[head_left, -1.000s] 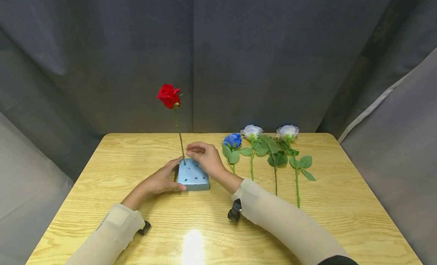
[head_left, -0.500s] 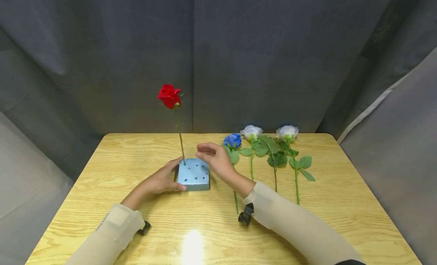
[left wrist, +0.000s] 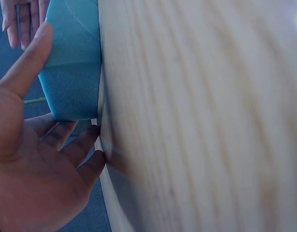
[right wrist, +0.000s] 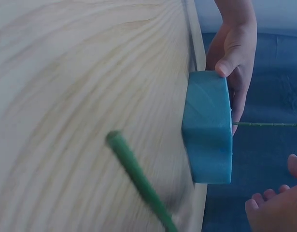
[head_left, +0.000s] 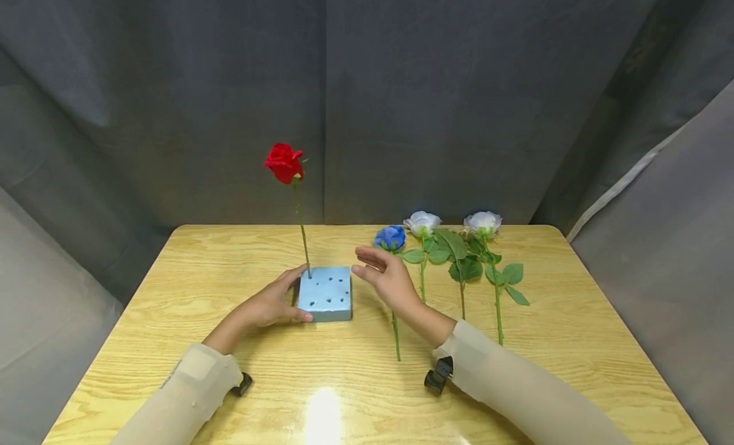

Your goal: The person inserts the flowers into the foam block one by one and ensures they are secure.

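A light-blue foam block (head_left: 324, 291) with several small holes in its top sits left of the table's middle. My left hand (head_left: 271, 305) grips its left side, thumb at the front corner and fingers toward the back, as the left wrist view also shows. Out of the block's back-left hole rises a red rose (head_left: 285, 164) on a thin stem, leaning slightly left. Right of the block, my right hand (head_left: 392, 284) is raised with loosely bent fingers and nothing in it. It overlaps the blue rose's stem (head_left: 396, 336) in the head view; the blue rose's bloom (head_left: 390, 238) shows just beyond.
Two white roses, one left (head_left: 422, 223) and one right (head_left: 483, 223), lie at the table's back right. Between them is a leafy stem (head_left: 462, 292). Grey curtains (head_left: 436, 101) stand behind the wooden table (head_left: 229, 254).
My right hand has moved right, from over the block beside the red rose to over the blue rose's stem. The left hand and the block stay in place.
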Motion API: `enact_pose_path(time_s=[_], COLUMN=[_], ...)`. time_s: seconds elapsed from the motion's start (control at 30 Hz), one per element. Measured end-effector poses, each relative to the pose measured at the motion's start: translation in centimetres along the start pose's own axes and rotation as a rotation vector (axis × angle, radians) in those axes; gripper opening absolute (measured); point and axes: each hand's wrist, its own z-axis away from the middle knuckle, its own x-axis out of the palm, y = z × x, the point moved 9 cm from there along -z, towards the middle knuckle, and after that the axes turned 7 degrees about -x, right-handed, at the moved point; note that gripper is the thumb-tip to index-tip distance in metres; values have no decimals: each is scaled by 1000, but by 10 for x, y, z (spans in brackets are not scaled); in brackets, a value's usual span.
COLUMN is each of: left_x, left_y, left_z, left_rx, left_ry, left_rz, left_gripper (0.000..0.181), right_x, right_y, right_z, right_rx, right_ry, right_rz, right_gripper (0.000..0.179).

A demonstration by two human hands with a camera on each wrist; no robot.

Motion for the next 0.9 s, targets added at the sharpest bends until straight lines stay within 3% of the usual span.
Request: enact_pose_path(time_s=[0.67, 0.9], left_x=[-1, -1], left_y=[-1, -4], left_z=[-1, -2], left_rx=[4, 3], left_ry=[13, 14], left_rz=[-29, -26], left_gripper=[118, 119], right_x=[-34, -40], right_y=[24, 36], right_z=[37, 46], right_rx=[38, 98], right_ry=[29, 45], right_rz=[-5, -6], right_gripper=[61, 62])
